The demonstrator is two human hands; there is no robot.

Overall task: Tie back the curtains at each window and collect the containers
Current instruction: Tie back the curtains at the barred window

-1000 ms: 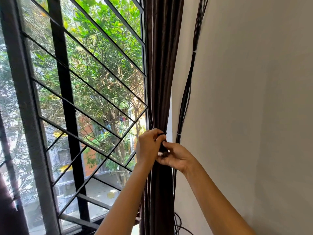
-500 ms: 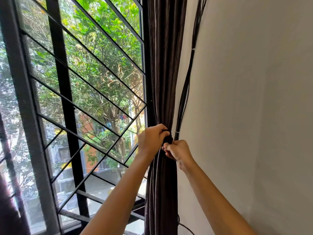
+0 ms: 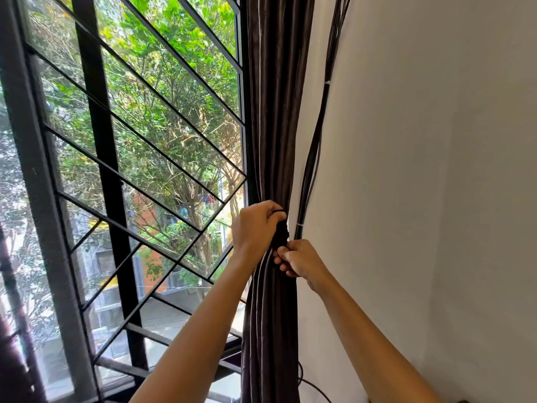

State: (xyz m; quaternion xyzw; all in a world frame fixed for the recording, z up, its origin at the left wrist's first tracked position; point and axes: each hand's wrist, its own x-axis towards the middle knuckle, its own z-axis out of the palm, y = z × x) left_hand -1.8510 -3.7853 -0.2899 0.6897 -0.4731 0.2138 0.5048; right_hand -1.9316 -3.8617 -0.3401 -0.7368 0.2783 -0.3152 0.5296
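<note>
At the far left I see the barred window, and just right of it my left hand has its grip curled round the gathered dark curtain, which hangs bunched between the window frame and the wall. Just below, my right hand pinches the dark tie against the bunch. Black cables run down the wall close beside it.

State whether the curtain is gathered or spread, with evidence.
Gathered. The curtain hangs as a narrow bunch beside the window; the left hand and right hand grip it.
</note>
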